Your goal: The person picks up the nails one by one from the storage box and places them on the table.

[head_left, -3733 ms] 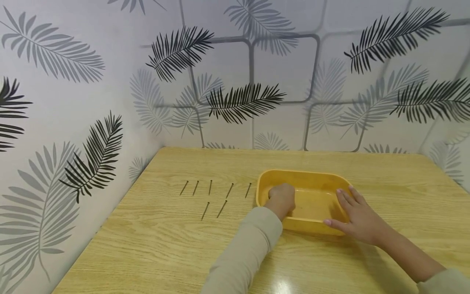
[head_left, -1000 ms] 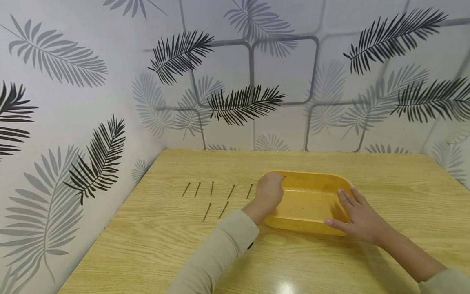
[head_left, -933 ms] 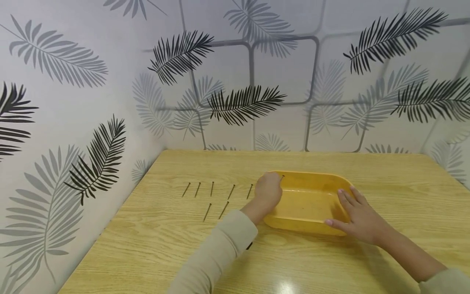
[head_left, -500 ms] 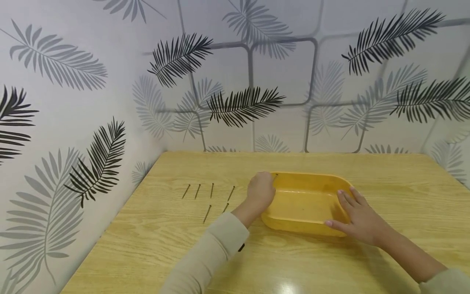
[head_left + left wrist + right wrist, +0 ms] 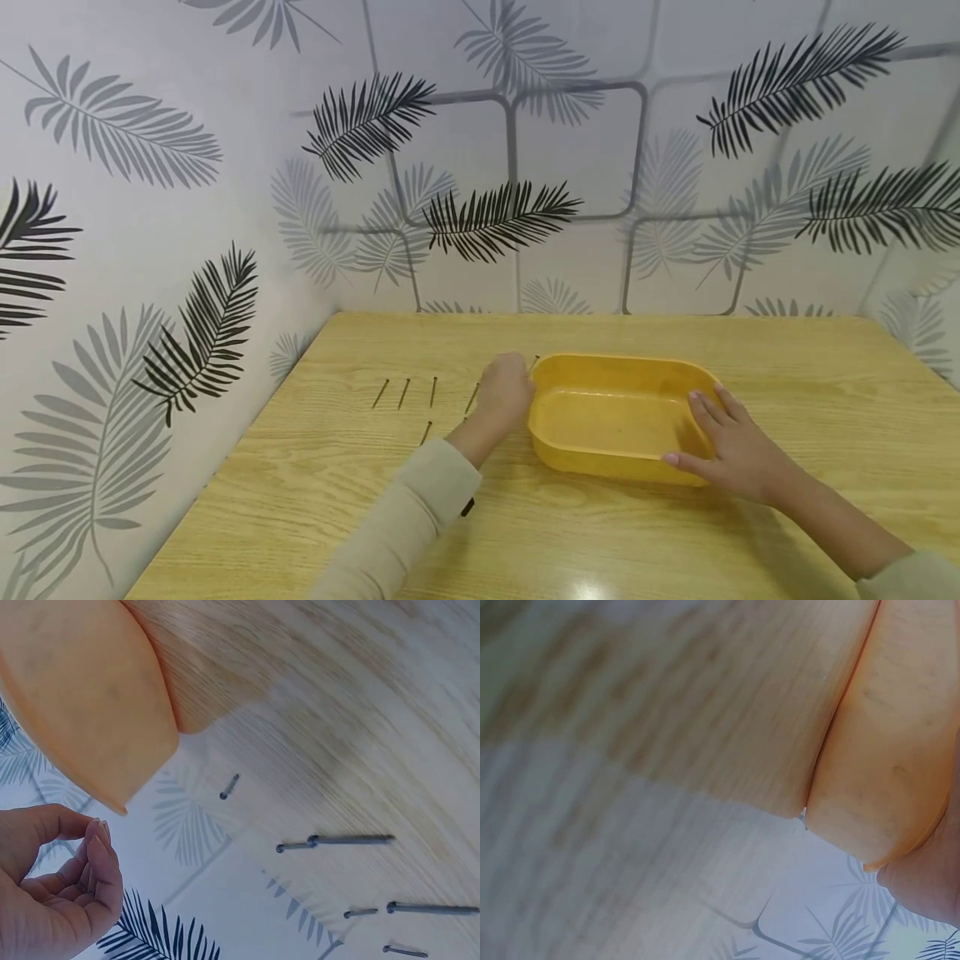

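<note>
In the head view my left hand [image 5: 504,390] pinches a nail [image 5: 535,362], whose head end sticks out beyond the knuckles, just off the left end of a yellow plastic tray [image 5: 618,456]. In the left wrist view thumb and forefinger meet at the tips; the nail itself is not discernible there. My right hand [image 5: 738,446] rests over the tray's right corner, fingers fairly straight inside the rim and thumb on the near rim. Several dark nails lie on the table left of the tray, such as one nail [image 5: 434,392] and another nail [image 5: 433,908]. My left arm and hand cover some of them.
The wood-grain table [image 5: 600,533] runs back to a wall [image 5: 570,167] patterned with leaves; another wall stands close on the left. A small black object [image 5: 467,507] shows beside the left sleeve.
My left hand has come up out of the tray with the nail and moved left past its rim, now covering some lying nails. My right hand has stayed on the tray.
</note>
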A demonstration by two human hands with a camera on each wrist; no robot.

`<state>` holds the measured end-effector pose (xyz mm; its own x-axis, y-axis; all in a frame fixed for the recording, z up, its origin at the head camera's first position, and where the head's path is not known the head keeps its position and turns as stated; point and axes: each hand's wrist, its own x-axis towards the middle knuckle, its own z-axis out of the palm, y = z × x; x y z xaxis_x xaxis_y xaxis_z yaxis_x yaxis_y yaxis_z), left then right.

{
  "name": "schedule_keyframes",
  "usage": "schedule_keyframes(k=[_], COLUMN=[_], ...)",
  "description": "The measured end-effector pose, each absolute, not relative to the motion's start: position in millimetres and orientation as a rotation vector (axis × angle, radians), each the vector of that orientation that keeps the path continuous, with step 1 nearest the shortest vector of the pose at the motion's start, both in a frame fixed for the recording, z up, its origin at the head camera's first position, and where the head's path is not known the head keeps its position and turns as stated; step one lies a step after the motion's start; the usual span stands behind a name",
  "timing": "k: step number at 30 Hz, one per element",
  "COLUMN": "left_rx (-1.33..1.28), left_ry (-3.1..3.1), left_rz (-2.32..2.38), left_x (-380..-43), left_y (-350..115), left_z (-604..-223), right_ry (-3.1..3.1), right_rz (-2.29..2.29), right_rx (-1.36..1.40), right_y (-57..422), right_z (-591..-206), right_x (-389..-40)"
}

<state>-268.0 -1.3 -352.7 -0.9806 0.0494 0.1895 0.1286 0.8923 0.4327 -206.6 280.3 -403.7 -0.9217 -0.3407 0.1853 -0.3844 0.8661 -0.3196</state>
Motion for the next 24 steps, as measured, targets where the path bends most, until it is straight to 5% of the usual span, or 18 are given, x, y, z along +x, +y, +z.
schedule_keyframes(k=[24], left_rx=[-0.099], left_ry=[-2.852], left_rz=[-0.664], left_x=[-273.9], left_y=[-39.6], left_z=[-359.0], right_ry=[-2.919], right_rz=[0.530], right_rx=[0.565], right_y=[279.8], right_z=[-403.7], right_x=[-207.0])
